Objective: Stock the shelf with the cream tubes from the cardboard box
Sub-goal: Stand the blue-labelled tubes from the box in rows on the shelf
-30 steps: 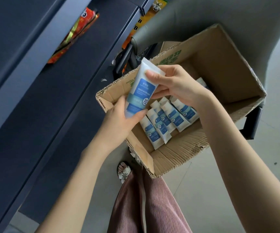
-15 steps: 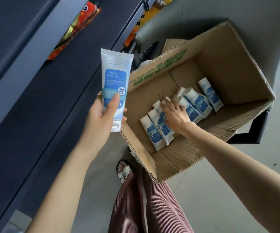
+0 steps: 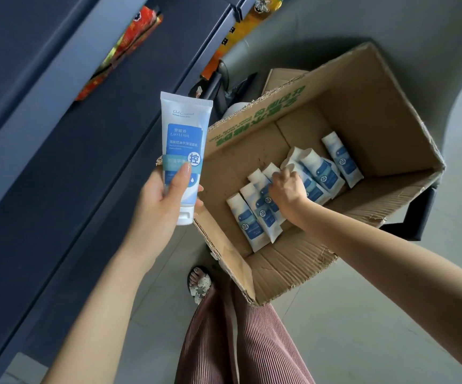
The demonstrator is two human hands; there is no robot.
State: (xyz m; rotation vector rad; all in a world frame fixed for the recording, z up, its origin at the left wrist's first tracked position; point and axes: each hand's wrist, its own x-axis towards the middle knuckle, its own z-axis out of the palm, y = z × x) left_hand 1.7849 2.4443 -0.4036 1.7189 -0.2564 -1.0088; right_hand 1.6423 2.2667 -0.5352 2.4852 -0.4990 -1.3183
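Where the shelf runs down the left: a dark blue shelf (image 3: 58,162), its boards cut off by the left and top edges; a red snack packet (image 3: 124,51) lies on an upper board, its print too blurred to read.
Left grip: the left grip (image 3: 157,206) wraps thumb and fingers round the lower half of one cream tube (image 3: 184,139), upright with its cap down, in the air between the shelf's front edge and the box's left wall; most of each finger is hidden behind the tube.
Box: an open cardboard box (image 3: 376,112) with ragged flaps; the green print on its far-left wall is upside down and hard to read. What it rests on is hidden; only a dark frame (image 3: 418,217) shows below its right corner.
Box floor: loose tubes (image 3: 254,225) lie here, a row at the near-left corner, a heap at the middle and one alone by the right wall; the hand hides the full count.
Right grip: the right grip (image 3: 288,189) reaches into the box's middle, fingers bent down onto the heap. The fingertips are hidden, so I cannot tell whether it has hold of a tube.
Bottom edge: striped trousers (image 3: 238,342), cut off, and a sandalled foot (image 3: 199,284).
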